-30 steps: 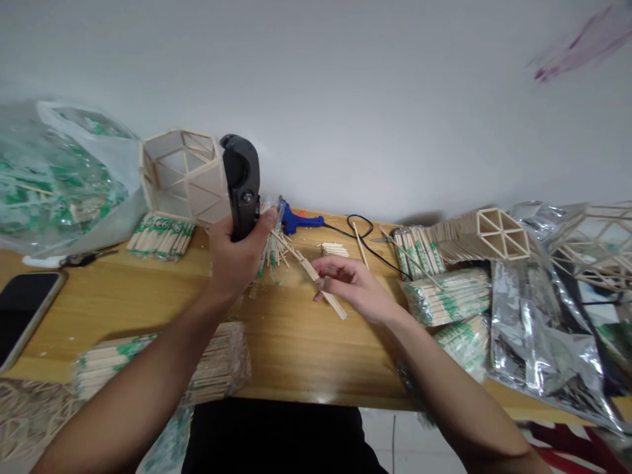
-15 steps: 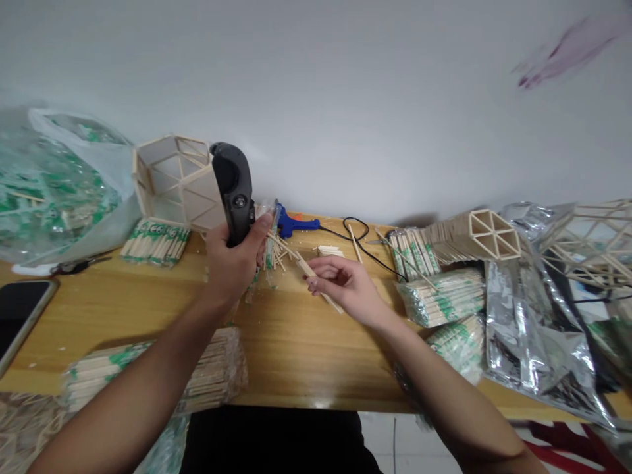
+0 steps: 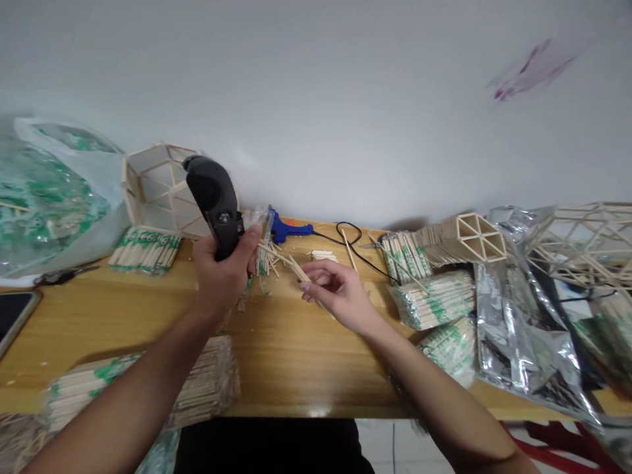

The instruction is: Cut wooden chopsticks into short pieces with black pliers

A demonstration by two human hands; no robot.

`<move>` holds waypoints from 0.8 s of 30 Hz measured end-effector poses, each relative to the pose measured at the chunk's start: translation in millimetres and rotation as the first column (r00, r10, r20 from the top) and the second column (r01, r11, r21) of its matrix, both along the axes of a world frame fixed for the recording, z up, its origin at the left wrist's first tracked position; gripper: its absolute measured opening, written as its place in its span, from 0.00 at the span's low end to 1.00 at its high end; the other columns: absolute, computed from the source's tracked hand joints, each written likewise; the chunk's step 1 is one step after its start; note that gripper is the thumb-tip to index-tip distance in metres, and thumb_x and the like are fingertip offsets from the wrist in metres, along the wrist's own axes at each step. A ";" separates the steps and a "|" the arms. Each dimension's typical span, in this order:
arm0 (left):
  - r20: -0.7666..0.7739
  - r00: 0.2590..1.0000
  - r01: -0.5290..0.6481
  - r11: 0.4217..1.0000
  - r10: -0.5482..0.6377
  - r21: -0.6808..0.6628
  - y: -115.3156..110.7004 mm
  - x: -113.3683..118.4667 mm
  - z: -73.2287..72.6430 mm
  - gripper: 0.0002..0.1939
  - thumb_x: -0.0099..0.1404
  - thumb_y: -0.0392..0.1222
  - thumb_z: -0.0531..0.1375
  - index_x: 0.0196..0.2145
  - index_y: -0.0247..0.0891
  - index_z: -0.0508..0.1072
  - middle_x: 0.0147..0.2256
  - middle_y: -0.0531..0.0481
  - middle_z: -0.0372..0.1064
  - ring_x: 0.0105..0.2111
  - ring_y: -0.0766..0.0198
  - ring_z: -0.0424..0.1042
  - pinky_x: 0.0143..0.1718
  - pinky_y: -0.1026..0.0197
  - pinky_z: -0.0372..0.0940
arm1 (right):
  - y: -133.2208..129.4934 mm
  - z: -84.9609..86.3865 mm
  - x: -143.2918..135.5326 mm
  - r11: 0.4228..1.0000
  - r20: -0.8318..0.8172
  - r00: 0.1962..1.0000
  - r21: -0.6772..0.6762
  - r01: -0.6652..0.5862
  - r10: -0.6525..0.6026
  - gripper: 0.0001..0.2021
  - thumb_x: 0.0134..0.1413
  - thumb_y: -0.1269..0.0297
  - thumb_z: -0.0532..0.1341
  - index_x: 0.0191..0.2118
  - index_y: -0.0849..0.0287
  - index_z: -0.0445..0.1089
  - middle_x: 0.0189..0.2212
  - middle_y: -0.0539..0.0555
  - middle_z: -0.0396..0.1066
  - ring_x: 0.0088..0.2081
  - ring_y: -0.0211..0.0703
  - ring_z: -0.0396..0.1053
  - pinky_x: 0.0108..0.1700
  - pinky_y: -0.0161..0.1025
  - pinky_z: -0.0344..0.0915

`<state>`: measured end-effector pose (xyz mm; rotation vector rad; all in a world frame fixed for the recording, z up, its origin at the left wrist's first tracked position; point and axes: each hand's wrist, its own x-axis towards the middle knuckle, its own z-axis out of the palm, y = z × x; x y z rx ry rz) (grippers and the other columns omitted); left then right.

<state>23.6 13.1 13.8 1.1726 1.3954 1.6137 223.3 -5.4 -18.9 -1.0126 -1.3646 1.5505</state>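
My left hand (image 3: 224, 270) is wrapped round a black handheld tool (image 3: 213, 201), held upright. A thin wooden stick (image 3: 276, 253) reaches from beside the left fingers toward the right hand. My right hand (image 3: 336, 289) pinches wooden sticks (image 3: 299, 271) between thumb and fingers above the wooden table (image 3: 296, 355). Behind the hands lie a blue glue gun (image 3: 291, 229) with a black cord and a small pile of short sticks (image 3: 322, 255). Loose sticks in torn plastic (image 3: 264, 260) lie near the left fingertips.
Stick lattice frames (image 3: 162, 184) stand at back left and right (image 3: 587, 230). Wrapped stick bundles (image 3: 437, 299) lie right, others (image 3: 207, 382) under the left forearm. A plastic bag (image 3: 54, 191), a phone (image 3: 14, 316) and a silver bag (image 3: 523, 336) flank them.
The whole view has shifted slightly, with table items appearing further left. The black tool in my left hand leans more to the left. Both hands keep their holds.
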 end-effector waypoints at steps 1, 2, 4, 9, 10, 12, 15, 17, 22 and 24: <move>-0.008 1.000 0.004 1.000 -0.004 -0.003 0.1 -0.2 -0.1 0.24 0.65 0.51 0.65 0.17 0.41 0.62 0.14 0.56 0.57 0.15 0.69 0.57 0.17 0.62 0.54 | 0.3 0.0 0.2 1.000 0.007 1.000 0.011 0.000 0.000 0.18 0.51 0.57 0.74 0.46 0.58 0.77 0.34 0.52 0.77 0.30 0.38 0.75 0.35 0.37 0.74; -0.012 1.000 0.008 1.000 -0.008 -0.011 0.3 -0.5 -0.4 0.24 0.65 0.51 0.65 0.17 0.41 0.62 0.14 0.56 0.56 0.15 0.70 0.57 0.17 0.63 0.54 | 0.6 0.5 0.5 1.000 0.016 1.000 0.024 -0.001 0.001 0.17 0.52 0.57 0.74 0.46 0.58 0.78 0.34 0.52 0.77 0.30 0.38 0.75 0.35 0.37 0.74; -0.028 0.999 0.015 0.999 -0.016 -0.042 0.9 -0.8 -2.3 0.25 0.65 0.52 0.65 0.16 0.41 0.62 0.14 0.56 0.56 0.15 0.70 0.57 0.17 0.63 0.54 | 1.1 2.8 1.3 0.999 0.034 0.999 0.043 -0.010 0.009 0.17 0.53 0.57 0.73 0.46 0.58 0.78 0.33 0.52 0.78 0.30 0.38 0.74 0.35 0.36 0.74; -0.199 0.976 0.060 0.991 -0.083 -0.120 -0.5 1.2 -10.0 0.25 0.63 0.55 0.67 0.18 0.40 0.64 0.16 0.57 0.58 0.16 0.70 0.57 0.18 0.63 0.53 | 1.3 10.6 3.2 0.999 0.052 0.998 0.014 -0.032 0.031 0.17 0.56 0.55 0.71 0.48 0.58 0.79 0.31 0.53 0.78 0.27 0.38 0.73 0.25 0.33 0.68; -0.248 0.962 0.083 0.989 -0.112 -0.126 -1.0 1.8 -11.0 0.24 0.62 0.55 0.68 0.18 0.40 0.64 0.16 0.57 0.57 0.17 0.70 0.57 0.18 0.63 0.53 | 1.4 11.3 3.5 1.000 0.053 0.998 0.012 -0.027 0.027 0.17 0.56 0.55 0.71 0.48 0.58 0.79 0.32 0.53 0.78 0.27 0.38 0.73 0.24 0.32 0.67; -0.317 0.936 0.117 0.985 -0.152 -0.127 -1.6 2.0 -11.8 0.23 0.61 0.53 0.68 0.18 0.39 0.65 0.16 0.57 0.57 0.17 0.71 0.56 0.19 0.63 0.51 | 2.0 11.7 4.1 1.000 0.057 0.998 0.023 -0.009 0.007 0.18 0.56 0.55 0.71 0.49 0.58 0.79 0.35 0.54 0.79 0.26 0.37 0.73 0.23 0.32 0.65; -0.299 0.941 0.130 0.985 -0.158 -0.110 -0.2 -1.4 -11.5 0.20 0.64 0.54 0.66 0.23 0.38 0.70 0.18 0.57 0.58 0.18 0.69 0.58 0.20 0.63 0.53 | 4.1 10.4 5.1 0.999 0.077 0.997 0.035 0.024 -0.027 0.18 0.56 0.55 0.71 0.49 0.60 0.78 0.34 0.55 0.79 0.25 0.36 0.71 0.22 0.31 0.63; -0.248 0.955 0.141 0.986 -0.160 -0.095 1.7 -5.1 -10.9 0.17 0.65 0.55 0.65 0.29 0.38 0.76 0.19 0.57 0.60 0.19 0.68 0.60 0.22 0.63 0.56 | 5.5 9.5 5.6 0.999 0.087 0.995 0.035 0.039 -0.042 0.18 0.56 0.55 0.71 0.48 0.60 0.78 0.33 0.54 0.79 0.24 0.35 0.70 0.22 0.31 0.62; -0.337 0.923 0.157 0.981 -0.187 -0.115 5.2 -10.2 -9.5 0.14 0.63 0.53 0.66 0.37 0.38 0.80 0.23 0.56 0.67 0.23 0.66 0.64 0.27 0.62 0.61 | 7.4 9.5 6.3 0.998 0.110 0.993 0.051 0.040 -0.046 0.17 0.56 0.55 0.70 0.48 0.60 0.79 0.29 0.52 0.77 0.24 0.36 0.70 0.23 0.32 0.62; -0.417 0.888 0.166 0.981 -0.195 -0.105 6.3 -10.2 -9.8 0.15 0.64 0.53 0.64 0.35 0.38 0.80 0.24 0.55 0.69 0.25 0.65 0.66 0.28 0.62 0.62 | 7.4 9.5 6.4 0.997 0.133 0.990 0.069 0.041 -0.050 0.17 0.57 0.57 0.70 0.48 0.60 0.79 0.26 0.51 0.75 0.24 0.36 0.69 0.24 0.32 0.61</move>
